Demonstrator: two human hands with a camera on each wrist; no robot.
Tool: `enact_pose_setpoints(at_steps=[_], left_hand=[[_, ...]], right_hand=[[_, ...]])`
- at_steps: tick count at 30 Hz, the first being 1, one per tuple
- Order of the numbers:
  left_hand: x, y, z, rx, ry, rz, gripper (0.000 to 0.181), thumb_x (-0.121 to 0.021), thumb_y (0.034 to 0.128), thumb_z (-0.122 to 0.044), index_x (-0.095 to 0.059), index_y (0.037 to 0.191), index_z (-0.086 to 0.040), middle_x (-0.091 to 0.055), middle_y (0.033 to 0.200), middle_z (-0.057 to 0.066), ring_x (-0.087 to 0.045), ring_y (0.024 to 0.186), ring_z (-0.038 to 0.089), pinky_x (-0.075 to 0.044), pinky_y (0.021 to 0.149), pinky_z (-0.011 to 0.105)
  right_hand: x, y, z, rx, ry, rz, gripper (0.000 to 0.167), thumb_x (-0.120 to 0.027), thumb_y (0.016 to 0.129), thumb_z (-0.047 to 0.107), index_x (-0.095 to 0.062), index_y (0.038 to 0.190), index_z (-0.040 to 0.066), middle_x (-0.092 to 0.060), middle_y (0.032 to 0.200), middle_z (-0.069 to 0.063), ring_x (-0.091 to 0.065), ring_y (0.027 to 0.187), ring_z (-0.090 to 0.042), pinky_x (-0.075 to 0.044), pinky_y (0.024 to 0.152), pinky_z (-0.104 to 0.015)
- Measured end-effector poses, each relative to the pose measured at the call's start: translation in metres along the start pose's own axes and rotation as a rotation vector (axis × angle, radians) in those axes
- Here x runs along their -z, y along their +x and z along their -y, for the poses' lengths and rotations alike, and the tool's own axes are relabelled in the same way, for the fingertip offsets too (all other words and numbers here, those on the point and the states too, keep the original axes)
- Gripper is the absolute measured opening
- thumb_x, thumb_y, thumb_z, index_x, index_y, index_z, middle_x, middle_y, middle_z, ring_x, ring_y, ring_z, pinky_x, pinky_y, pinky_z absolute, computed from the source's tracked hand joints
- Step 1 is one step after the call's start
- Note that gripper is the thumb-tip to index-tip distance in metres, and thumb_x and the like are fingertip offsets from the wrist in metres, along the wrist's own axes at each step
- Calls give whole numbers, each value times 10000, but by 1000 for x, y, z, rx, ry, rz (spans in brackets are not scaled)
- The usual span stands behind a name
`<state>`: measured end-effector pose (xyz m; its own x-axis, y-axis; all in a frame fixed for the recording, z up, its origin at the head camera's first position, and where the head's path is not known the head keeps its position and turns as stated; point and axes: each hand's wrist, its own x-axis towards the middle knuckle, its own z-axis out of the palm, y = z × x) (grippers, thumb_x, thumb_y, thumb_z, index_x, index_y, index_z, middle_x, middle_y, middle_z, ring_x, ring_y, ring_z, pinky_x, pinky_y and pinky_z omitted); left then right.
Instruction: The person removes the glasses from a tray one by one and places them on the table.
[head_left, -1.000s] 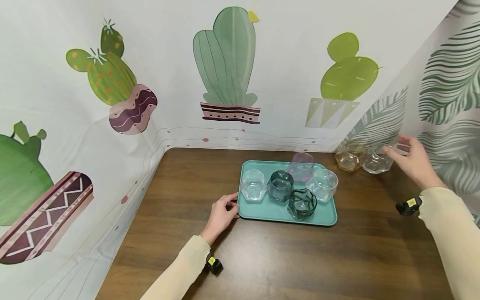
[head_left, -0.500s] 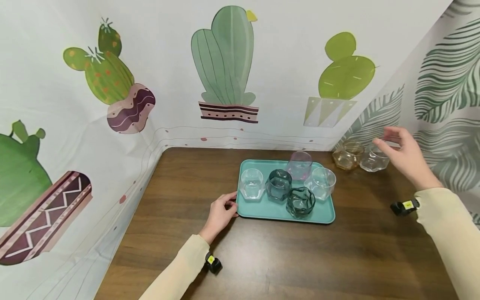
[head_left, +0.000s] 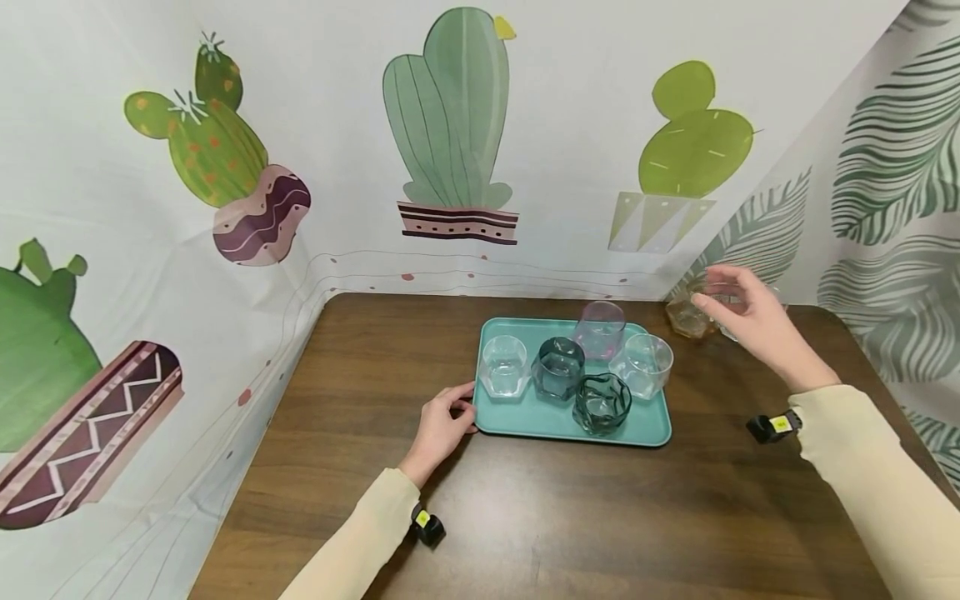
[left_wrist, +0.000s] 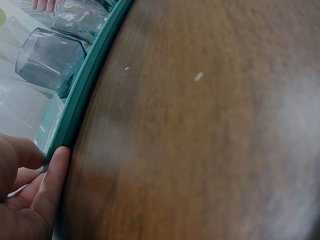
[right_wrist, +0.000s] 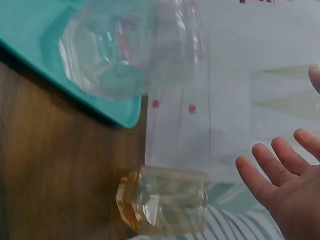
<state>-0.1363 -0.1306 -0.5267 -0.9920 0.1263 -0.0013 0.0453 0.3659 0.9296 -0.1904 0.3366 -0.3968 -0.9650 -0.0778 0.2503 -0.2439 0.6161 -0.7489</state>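
With thumb and fingers at its left edge, my left hand [head_left: 438, 429] holds the teal tray [head_left: 525, 425]; the left wrist view shows the thumb [left_wrist: 27, 152] by the rim. On the tray stand a clear glass [head_left: 504, 368], two dark green-grey glasses, one smooth [head_left: 558, 369] and one wavy [head_left: 602, 405], a pink glass [head_left: 600, 331] and another clear glass [head_left: 643, 367]. My right hand [head_left: 757, 321] hovers with spread fingers near an amber glass [head_left: 684, 315], holding nothing. It mostly hides a clear glass behind it. The right wrist view shows the amber glass [right_wrist: 162, 202] apart from the fingers.
The brown wooden table [head_left: 480, 517] extends in front of the tray. A white cloth with printed cacti [head_left: 465, 117] hangs behind and to the left, and a leaf-patterned cloth [head_left: 892, 192] hangs at the right.
My right hand has moved left from above the clear glass at the right to near the amber glass. My left hand and the tray have stayed in place.
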Motion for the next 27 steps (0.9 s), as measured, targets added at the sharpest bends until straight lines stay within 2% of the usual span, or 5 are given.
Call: enact_pose_setpoints(at_steps=[6, 9, 13, 22, 27], left_hand=[[-1, 1, 1, -1, 4, -8, 450, -626, 931, 70, -663, 1373, -4, -669, 1210, 179, -681, 949, 225, -654, 640, 226], [-1, 1, 1, -4, 7, -11, 450, -626, 932, 69, -663, 1374, -6, -670, 1206, 179, -682, 950, 227, -654, 640, 225], [-1, 1, 0, -8, 11, -12, 450, -626, 930, 70, -662, 1372, 0, -671, 1205, 181, -681, 944, 228, -654, 638, 224], [-1, 0, 1, -12, 20, -13, 452, -628, 920, 70, -667, 1365, 3, -676, 1198, 176, -682, 936, 221, -653, 632, 225], [-1, 1, 0, -4, 16, -17, 452, -630, 923, 69, -665, 1368, -1, -674, 1204, 174, -683, 942, 226, -655, 637, 227]], right_hand=[[-25, 2, 6, -20, 16, 104, 686, -697, 1008, 199, -352, 1558, -22, -489, 1434, -282, -539, 1261, -266, -427, 889, -29], [-37, 4, 8, 1, 11, 161, 722, -719, 994, 203, -340, 1561, -37, -470, 1459, -298, -499, 1302, -425, -522, 1035, -276], [-51, 6, 11, 43, 17, 223, 715, -727, 988, 175, -348, 1549, -54, -442, 1476, -308, -473, 1326, -471, -469, 1033, -646], [-72, 14, 19, 4, -38, 344, 824, -745, 976, 334, -310, 1586, -9, -343, 1581, -276, -404, 1413, -480, -390, 1135, -713], [-82, 23, 22, -3, -108, 392, 906, -758, 954, 406, -271, 1618, 28, -329, 1583, -294, -441, 1387, -496, -463, 1091, -685]])
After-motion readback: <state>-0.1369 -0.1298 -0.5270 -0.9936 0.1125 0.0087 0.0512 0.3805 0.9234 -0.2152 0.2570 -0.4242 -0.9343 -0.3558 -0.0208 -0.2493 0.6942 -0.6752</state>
